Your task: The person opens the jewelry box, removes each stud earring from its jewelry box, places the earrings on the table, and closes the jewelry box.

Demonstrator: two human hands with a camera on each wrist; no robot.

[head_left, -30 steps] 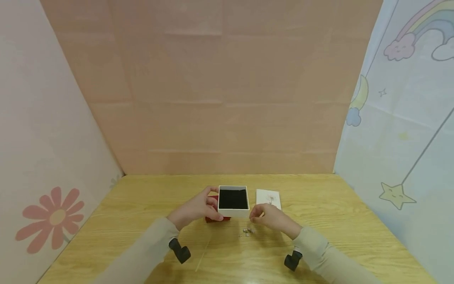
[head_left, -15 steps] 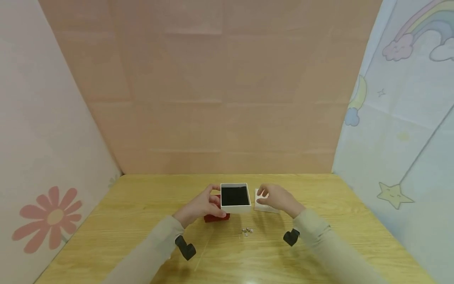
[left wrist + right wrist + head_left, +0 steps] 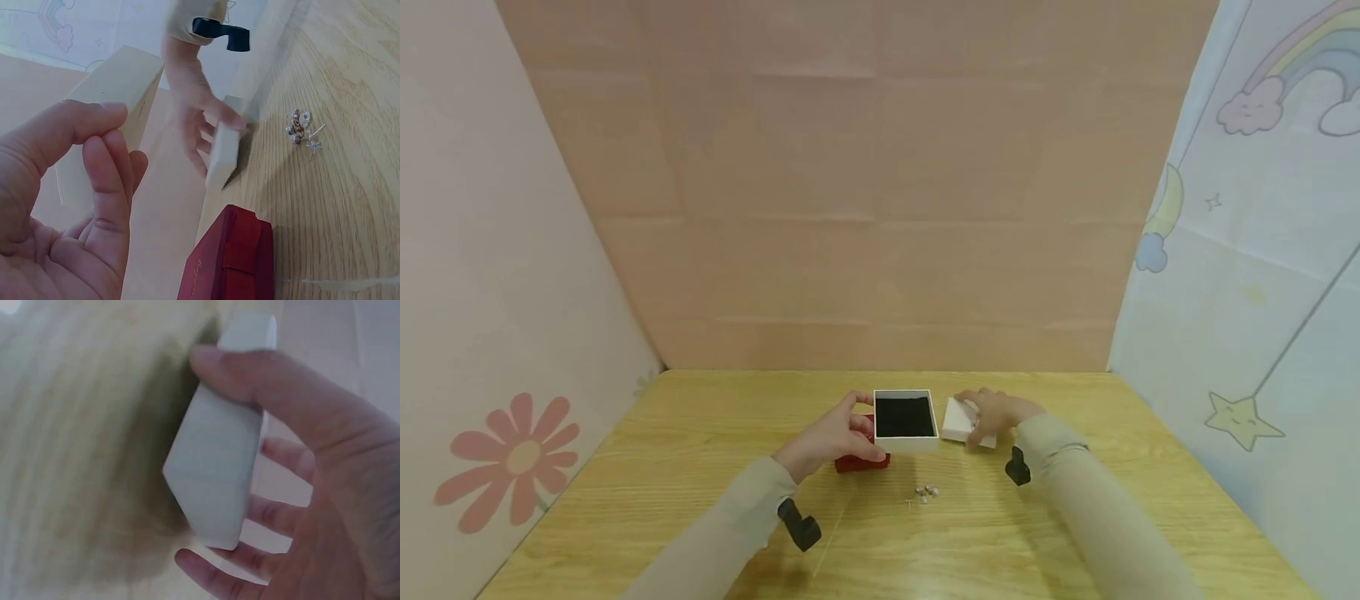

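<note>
My left hand (image 3: pixel 832 433) holds a small white box (image 3: pixel 906 444) by its left side, thumb at the front. The box is lidless, with a black lining (image 3: pixel 904 417) inside, and is raised above the table. To its right, my right hand (image 3: pixel 996 415) reaches over the white box lid (image 3: pixel 957 420) and grips it across, with the thumb (image 3: pixel 231 372) on one side wall and the fingers at the other. In the left wrist view the lid (image 3: pixel 224 156) is tilted close over the wood. The lid's printed top is mostly hidden under the hand.
A red box (image 3: pixel 240 256) with a ribbon band lies on the wooden table (image 3: pixel 1037 533), partly behind the left hand. Several small pieces of jewellery (image 3: pixel 297 128) lie in front of the white box. A flower-printed wall (image 3: pixel 520 458) stands at the left.
My right hand has moved from near the jewellery, up and over to the lid, and now grips it; the lid has tilted. The left hand and white box have shifted slightly right.
</note>
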